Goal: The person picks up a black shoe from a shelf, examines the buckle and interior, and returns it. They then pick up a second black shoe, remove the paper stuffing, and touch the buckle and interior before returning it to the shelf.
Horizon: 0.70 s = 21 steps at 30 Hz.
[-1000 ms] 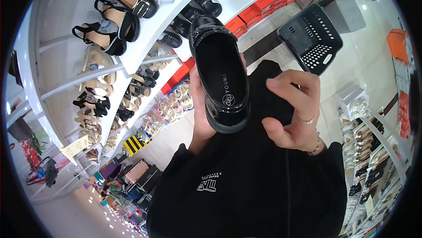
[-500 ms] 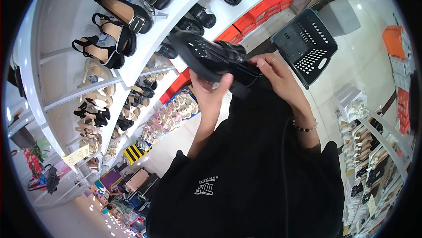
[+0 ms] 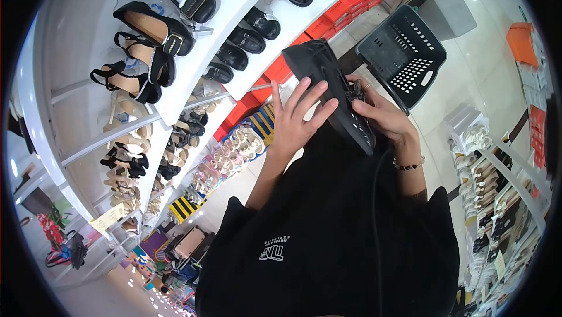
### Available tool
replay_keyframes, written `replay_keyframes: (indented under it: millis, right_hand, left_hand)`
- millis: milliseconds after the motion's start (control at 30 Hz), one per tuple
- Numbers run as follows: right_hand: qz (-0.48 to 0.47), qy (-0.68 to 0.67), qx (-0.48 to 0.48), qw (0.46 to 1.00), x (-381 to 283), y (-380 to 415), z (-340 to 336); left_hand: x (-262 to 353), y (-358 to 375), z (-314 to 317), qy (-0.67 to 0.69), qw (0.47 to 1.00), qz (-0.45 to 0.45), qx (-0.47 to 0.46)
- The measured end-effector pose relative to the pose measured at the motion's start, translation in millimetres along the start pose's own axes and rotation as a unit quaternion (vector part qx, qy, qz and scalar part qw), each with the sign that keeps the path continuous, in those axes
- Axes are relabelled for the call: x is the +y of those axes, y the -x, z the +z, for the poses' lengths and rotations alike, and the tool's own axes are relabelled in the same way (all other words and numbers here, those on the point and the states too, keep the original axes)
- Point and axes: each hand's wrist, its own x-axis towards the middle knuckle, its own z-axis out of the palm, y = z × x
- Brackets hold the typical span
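Observation:
A glossy black shoe (image 3: 336, 86) is held in front of my chest, its dark sole turned toward my left side and its upper facing right. My right hand (image 3: 383, 112) grips it at the upper, thumb and fingers around the strap area. Fingers spread, my left hand (image 3: 297, 115) lies open at the sole, with fingertips right at its surface. Behind the shoe, a white shelf (image 3: 237, 71) carries several similar black loafers (image 3: 246, 40).
Orange-red shoe boxes (image 3: 354, 4) line the space under the shelf. A black plastic basket (image 3: 404, 53) stands on the tiled floor ahead, beside a grey bin (image 3: 448, 15). Heeled black shoes (image 3: 153, 27) sit on the upper left shelf. Shoe racks (image 3: 486, 200) stand at right.
The shoe has turned from lying sideways to a steeper tilt and shifted right, showing its sole. My left hand has released its grip and spread its fingers; my right hand now holds the shoe.

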Motion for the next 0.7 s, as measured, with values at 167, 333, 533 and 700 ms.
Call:
replay_keyframes:
  millis: [167, 333, 533, 700]
  right_hand:
    - [0.001, -0.017, 0.043, 0.999, 6, -8, -4]
    - [-0.006, -0.060, 0.089, 0.994, 11, -17, -3]
    - [-0.016, -0.045, 0.136, 0.990, 17, -22, -2]
    - [0.005, 0.012, 0.198, 0.980, 30, -34, -17]
  left_hand:
    - [-6, -3, 11, 0.012, 0.999, -0.031, 0.010]
    - [-11, -14, 15, 0.062, 0.996, -0.054, -0.035]
    - [-27, -24, 6, 0.068, 0.990, -0.052, -0.114]
    - [-115, -30, -16, -0.052, 0.988, -0.024, -0.142]
